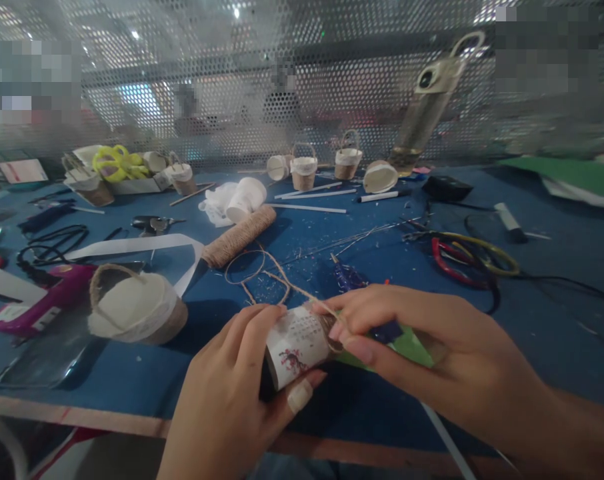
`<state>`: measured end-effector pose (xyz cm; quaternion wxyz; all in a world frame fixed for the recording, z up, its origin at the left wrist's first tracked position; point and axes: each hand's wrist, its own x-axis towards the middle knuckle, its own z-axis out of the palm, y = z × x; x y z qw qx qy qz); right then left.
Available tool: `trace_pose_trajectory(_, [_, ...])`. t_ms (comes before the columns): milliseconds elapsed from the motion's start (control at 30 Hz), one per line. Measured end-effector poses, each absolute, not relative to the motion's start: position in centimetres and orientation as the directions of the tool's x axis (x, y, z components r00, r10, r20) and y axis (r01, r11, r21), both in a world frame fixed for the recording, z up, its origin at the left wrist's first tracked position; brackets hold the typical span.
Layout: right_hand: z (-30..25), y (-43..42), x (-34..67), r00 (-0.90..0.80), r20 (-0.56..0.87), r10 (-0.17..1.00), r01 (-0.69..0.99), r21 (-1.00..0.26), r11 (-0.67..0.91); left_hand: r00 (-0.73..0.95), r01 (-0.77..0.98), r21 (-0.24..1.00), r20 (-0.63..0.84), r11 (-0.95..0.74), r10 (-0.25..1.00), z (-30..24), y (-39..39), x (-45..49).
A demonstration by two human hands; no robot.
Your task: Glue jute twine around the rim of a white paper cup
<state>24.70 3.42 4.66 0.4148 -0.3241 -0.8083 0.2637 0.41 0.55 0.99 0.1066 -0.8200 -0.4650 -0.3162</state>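
Lying on its side above the table's near edge is a paper cup (298, 347) printed with pink blossom and small writing. My left hand (242, 373) is wrapped round its dark end, thumb below and fingers on top. At the cup's other end, my right hand (382, 327) pinches a strand of jute twine (302, 291) between thumb and fingers. Some twine is wound round that end of the cup. The strand loops back toward a spool of twine (239, 237). Under my right hand lie a green sheet (413, 347) and a dark blue object, partly hidden.
Left stands a twine-wrapped cup basket (137, 310) beside a purple glue gun (57, 293). Small finished baskets (303, 175), yellow scissors (119, 163) and a leaning bottle (427, 100) line the mesh screen (232, 87). Red-and-yellow-handled pliers (462, 260) lie right.
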Motion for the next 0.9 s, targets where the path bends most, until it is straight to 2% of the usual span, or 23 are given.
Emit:
trace_pose_trajectory(267, [4.60, 3.87, 24.69, -0.477, 0.528, 0.703, 0.322, -0.639, 0.698, 0.364, 0.827, 0.128, 0.620, -0.547, 0.695, 1.06, 0.49, 0.42])
trace_pose_trajectory(567, [4.25, 3.61, 24.92, -0.556, 0.557, 0.617, 0.445, -0.427, 0.787, 0.360, 0.828, 0.138, 0.611, -0.543, 0.705, 0.85, 0.50, 0.38])
trace_pose_trajectory(767, [4.19, 3.44, 25.06, -0.622, 0.610, 0.490, 0.389, -0.303, 0.870, 0.352, 0.835, 0.137, 0.612, -0.532, 0.709, 0.83, 0.50, 0.38])
trace_pose_trajectory(900, [4.15, 3.36, 24.85, -0.638, 0.632, 0.439, 0.344, -0.276, 0.897, 0.355, 0.832, 0.139, 0.612, -0.538, 0.707, 0.76, 0.48, 0.35])
